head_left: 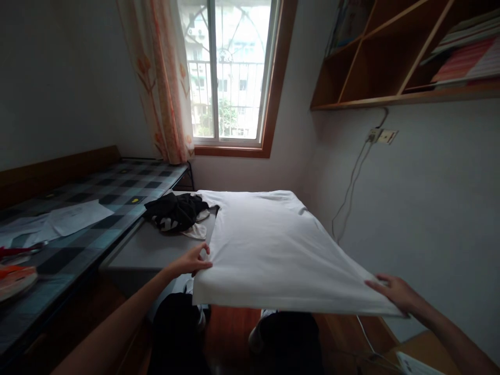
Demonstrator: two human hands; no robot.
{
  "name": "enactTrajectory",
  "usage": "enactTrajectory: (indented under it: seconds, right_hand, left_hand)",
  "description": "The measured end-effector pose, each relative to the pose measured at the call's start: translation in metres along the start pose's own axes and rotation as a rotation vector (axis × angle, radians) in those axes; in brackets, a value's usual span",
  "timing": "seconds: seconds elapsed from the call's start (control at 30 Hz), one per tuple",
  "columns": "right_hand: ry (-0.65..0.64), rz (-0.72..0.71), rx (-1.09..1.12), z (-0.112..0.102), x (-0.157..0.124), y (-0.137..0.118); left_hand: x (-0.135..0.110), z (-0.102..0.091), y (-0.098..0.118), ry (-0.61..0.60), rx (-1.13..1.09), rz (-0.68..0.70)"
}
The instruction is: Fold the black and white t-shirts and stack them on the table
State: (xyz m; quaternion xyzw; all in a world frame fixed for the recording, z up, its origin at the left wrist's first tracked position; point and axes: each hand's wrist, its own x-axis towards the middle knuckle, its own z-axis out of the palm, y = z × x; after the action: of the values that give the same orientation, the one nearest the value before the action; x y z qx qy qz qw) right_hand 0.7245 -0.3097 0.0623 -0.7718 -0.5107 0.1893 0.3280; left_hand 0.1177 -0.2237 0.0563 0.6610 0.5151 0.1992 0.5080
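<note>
A white T-shirt (pixel 269 245) is spread out in front of me, its far part lying on a grey surface (pixel 156 247) and its near hem hanging past the front edge. My left hand (pixel 195 260) pinches the left side of the shirt a little above the hem. At the lower right, my right hand (pixel 396 291) grips the hem corner and pulls the cloth taut to that side, with the thumb on top. Beside the shirt's left edge lies a crumpled black garment (pixel 175 211) with white parts.
To the left is a bed (pixel 128 182) with a checked cover, papers (pixel 70 221) and a red-handled object (pixel 23 250) on it. A wooden shelf (pixel 386 96) hangs at upper right. Cables (pixel 351 182) run down from a wall socket (pixel 383 136). A window (pixel 230 73) is ahead.
</note>
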Motion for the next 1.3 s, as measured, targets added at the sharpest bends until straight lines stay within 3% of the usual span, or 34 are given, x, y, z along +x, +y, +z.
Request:
enactTrajectory:
  seconds: [0.1, 0.2, 0.27, 0.37, 0.43, 0.5, 0.6, 0.67, 0.77, 0.87, 1.03, 1.17, 1.3]
  right_hand:
    - [-0.430, 0.160, 0.057, 0.023, -0.015, 0.025]
    - [-0.545, 0.226, 0.042, 0.026, -0.011, 0.035]
    - [-0.496, 0.181, 0.008, 0.020, -0.002, 0.035]
    - [-0.298, 0.046, -0.046, 0.011, 0.019, 0.020]
    - [-0.164, -0.042, -0.113, 0.012, 0.038, 0.000]
    - [-0.072, -0.117, -0.203, 0.022, 0.060, -0.025]
    - [-0.037, -0.260, -0.278, 0.055, 0.095, -0.066]
    - [-0.033, -0.389, -0.299, 0.087, 0.118, -0.091]
    - [-0.027, -0.537, -0.327, 0.136, 0.146, -0.120]
    - [-0.068, -0.588, -0.353, 0.177, 0.166, -0.141]
    - [-0.122, -0.625, -0.387, 0.212, 0.185, -0.159]
    - [-0.103, -0.615, -0.432, 0.217, 0.198, -0.160]
    - [-0.138, -0.566, -0.451, 0.215, 0.214, -0.151]
  left_hand:
    - [-0.003, 0.008, -0.018, -0.119, 0.032, -0.050]
    - [-0.007, 0.008, -0.020, -0.233, 0.054, -0.101]
    - [-0.010, 0.004, -0.015, -0.284, 0.094, -0.126]
    - [-0.007, -0.006, -0.003, -0.304, 0.212, -0.152]
    - [0.004, -0.015, 0.008, -0.178, 0.331, -0.092]
    - [0.024, -0.023, 0.020, 0.023, 0.467, 0.038]
    - [0.066, -0.031, 0.038, 0.278, 0.647, 0.236]
    - [0.095, -0.035, 0.046, 0.375, 0.763, 0.314]
    - [0.133, -0.044, 0.051, 0.462, 0.960, 0.316]
    - [0.159, -0.061, 0.047, 0.534, 1.117, 0.243]
    - [0.183, -0.097, 0.037, 0.518, 1.216, 0.158]
    - [0.197, -0.121, 0.041, 0.365, 1.228, 0.156]
    - [0.205, -0.152, 0.054, 0.331, 1.189, 0.204]
